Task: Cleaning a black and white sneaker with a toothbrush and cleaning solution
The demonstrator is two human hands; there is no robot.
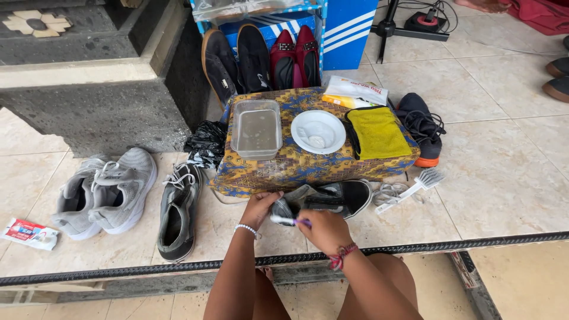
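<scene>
From the head camera, the person's left hand closes its grip around the heel end of a black sneaker, which lies on its side on the tiled floor, just in front of a low worktop draped in a blue and yellow patterned cloth. The right hand is curled shut on a toothbrush with a white and purple handle, its head end pointing left toward the shoe (whether the bristles actually touch the shoe cannot be made out).

On the worktop sit a clear plastic container of cloudy water, a white bowl and a folded yellow cloth, with a packet of tissues behind them. A white scrub brush lies on the floor to the right of the sneaker, beside a loose pile of laces.

To the left, a pair of grey trainers rests near a single dark grey shoe, and a small tube lies at the far left. Behind the worktop stand black slip-ons and maroon flats.
</scene>
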